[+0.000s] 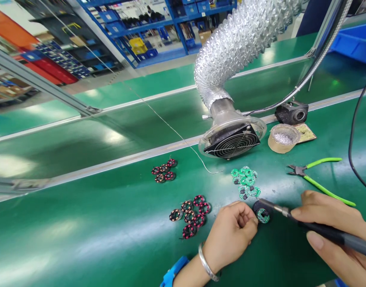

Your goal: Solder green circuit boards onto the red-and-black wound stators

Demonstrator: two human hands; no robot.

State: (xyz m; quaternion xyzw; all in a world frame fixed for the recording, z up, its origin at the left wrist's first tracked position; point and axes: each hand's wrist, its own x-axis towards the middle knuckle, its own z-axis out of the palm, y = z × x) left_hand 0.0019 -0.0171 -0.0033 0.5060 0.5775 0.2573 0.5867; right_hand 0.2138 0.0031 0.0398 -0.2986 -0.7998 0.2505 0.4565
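Note:
My left hand is curled, its fingertips pinching a small black round holder that carries a green ring-shaped circuit board on the green mat. My right hand grips a soldering iron like a pen, and the iron's metal tip rests at the holder's top edge. Just behind the holder lies a pile of several green ring boards. Left of my left hand sits a cluster of several copper-wound coils with red tape.
A smaller coil group lies further back. A fume extractor fan on a silver flexible duct stands behind the boards. Green-handled cutters, a tape roll, a solder wire and a black cable are nearby.

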